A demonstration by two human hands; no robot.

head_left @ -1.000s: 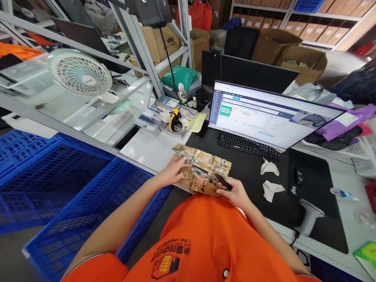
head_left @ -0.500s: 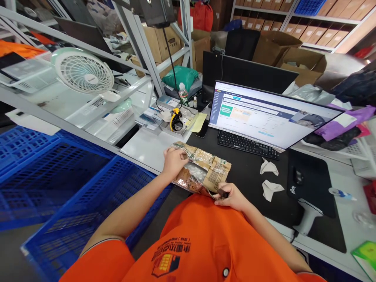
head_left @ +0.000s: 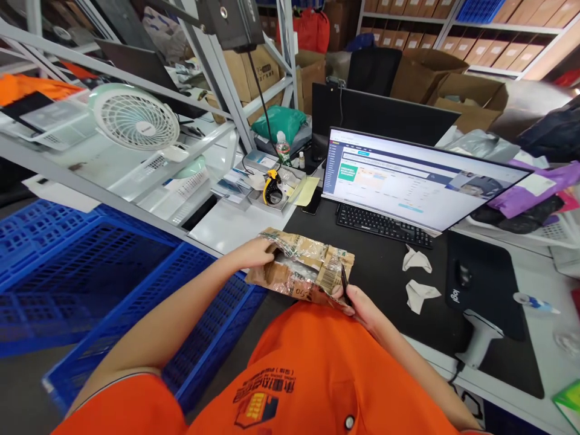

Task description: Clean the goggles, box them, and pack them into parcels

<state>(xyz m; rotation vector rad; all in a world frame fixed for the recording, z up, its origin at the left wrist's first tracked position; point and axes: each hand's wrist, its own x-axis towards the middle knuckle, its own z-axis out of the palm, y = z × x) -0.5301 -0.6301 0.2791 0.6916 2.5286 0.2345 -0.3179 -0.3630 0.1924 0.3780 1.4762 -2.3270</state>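
Note:
A brown parcel (head_left: 312,281) wrapped in clear tape lies at the table's front edge, against my orange shirt. Its upper side is torn or cut open, and pale, shiny material (head_left: 296,266) shows inside. At the parcel's left end, my left hand (head_left: 257,252) is closed on the edge of the opening, its fingertips hidden in it. My right hand (head_left: 357,302) grips a slim dark tool (head_left: 345,283) at the right end, beside a printed label. The tool points up and away from me; I cannot tell its exact kind.
Beyond the parcel stand a keyboard (head_left: 383,225) and a lit monitor (head_left: 421,181). White paper scraps (head_left: 420,295), a mouse (head_left: 463,274) and a scanner (head_left: 481,338) lie right. A tape dispenser (head_left: 272,188) sits in a tray at the back. Blue crates (head_left: 212,320) stand below left.
My left hand has shifted left and its fingers have gone into the opening, which gapes wider at that end. The dark tool in my right hand has tilted upright.

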